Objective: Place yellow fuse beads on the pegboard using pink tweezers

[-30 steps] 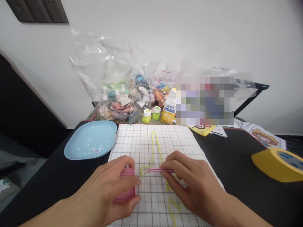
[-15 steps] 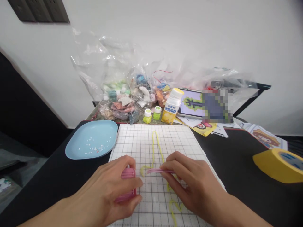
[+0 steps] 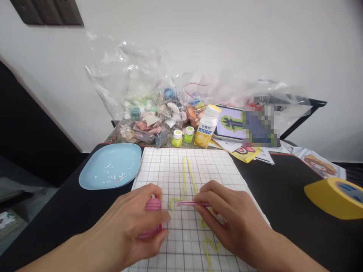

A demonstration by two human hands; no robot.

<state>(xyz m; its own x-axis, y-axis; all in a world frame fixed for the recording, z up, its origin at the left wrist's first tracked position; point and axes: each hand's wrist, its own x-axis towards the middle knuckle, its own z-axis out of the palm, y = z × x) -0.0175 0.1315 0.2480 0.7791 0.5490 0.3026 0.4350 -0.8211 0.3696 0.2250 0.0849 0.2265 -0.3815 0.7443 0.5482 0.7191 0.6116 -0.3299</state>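
My left hand [image 3: 138,223] is closed around a small pink ridged tray [image 3: 153,205], mostly hidden by my fingers, over the left part of a white gridded board [image 3: 159,166]. Pinched between thumb and fingers of my right hand [image 3: 227,215] is a pair of thin pink tweezers [image 3: 188,203], pointing left. Its tips hover at or just above the board, close to a bend in a thin yellow-green line [image 3: 184,181] that looks made of tiny beads. Whether a bead sits in the tips is too small to tell. More of this line [image 3: 208,255] runs below and partly under my right hand.
A light blue plate [image 3: 96,160] with scattered white beads lies at left. Behind the board stand two small jars [image 3: 177,141], a yellow-and-white bottle [image 3: 204,130], bagged beads [image 3: 147,126] and a tablet [image 3: 228,122] showing a pixel pattern. Yellow tape [image 3: 326,196] lies at right.
Both hands keep nearly the same place and grip. The whole view has shifted very slightly; the bead line looks the same.
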